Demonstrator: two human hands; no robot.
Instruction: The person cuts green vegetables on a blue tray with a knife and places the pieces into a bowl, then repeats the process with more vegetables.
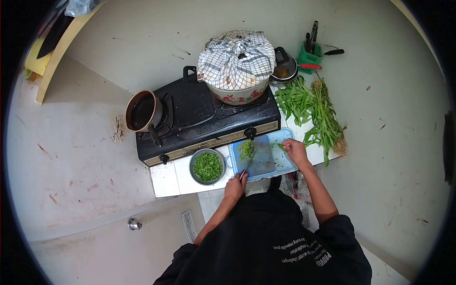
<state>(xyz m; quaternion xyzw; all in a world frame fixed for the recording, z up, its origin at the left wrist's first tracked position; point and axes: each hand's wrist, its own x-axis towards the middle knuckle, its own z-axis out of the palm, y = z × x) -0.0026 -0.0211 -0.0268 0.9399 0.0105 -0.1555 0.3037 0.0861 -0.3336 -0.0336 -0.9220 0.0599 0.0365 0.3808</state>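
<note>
My left hand (234,187) is closed round the handle of a knife (245,172). The blade points away from me, over a blue cutting board (263,159), towards a small heap of chopped greens (246,149). At the right side of the board, my right hand (295,151) pinches a green leaf (280,147). The board rests on a light blue tray (285,165) with bits of leaf scattered on it. To the left of the tray stands a grey bowl (192,173) filled with chopped greens (207,166).
Behind the tray is a black gas stove (190,111) with a saucepan (142,111) and a cloth-wrapped pot (240,97). Leafy bunches (327,111) lie at the right, below a green utensil basket (310,58) and a metal pot (287,71). Walls enclose the counter.
</note>
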